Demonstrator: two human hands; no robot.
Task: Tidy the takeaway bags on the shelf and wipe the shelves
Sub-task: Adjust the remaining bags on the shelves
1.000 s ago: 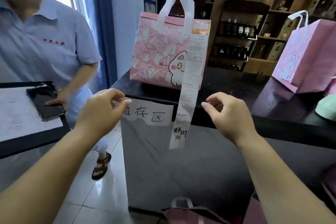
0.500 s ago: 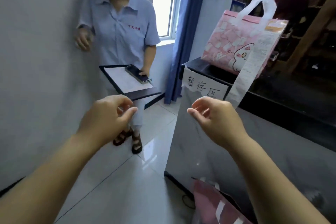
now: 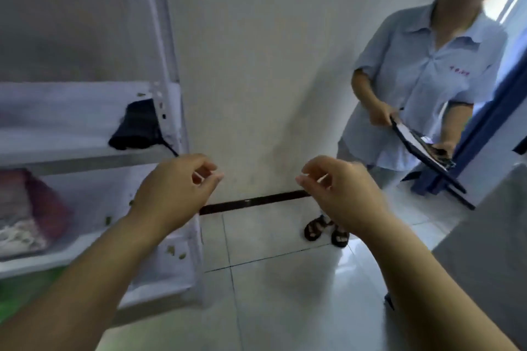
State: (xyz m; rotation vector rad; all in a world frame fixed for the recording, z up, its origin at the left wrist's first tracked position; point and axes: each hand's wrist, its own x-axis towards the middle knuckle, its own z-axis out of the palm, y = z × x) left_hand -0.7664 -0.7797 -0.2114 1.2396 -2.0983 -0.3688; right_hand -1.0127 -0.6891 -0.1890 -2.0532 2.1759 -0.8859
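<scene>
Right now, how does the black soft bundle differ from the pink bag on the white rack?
The black soft bundle is plain dark; the pink bag shows white. The bundle lies on the upper shelf by the post; the bag sits lower, further left. Both rest on the white rack.

— What shows of the person's own body?
— Only the two arms: the left hand [image 3: 174, 191] with the left forearm [image 3: 85, 279], and the right hand [image 3: 339, 194] with the right forearm [image 3: 427, 279].
— What is worn on them?
— Both are bare from the knuckles down to the lower edge of the view, and both wrists are plain.
— Any finer detail?
— The fingers are slim with rounded tips. The nails are too blurred to judge. Both forearms look smooth, and the wide lens makes them look broader towards the bottom corners.
</scene>
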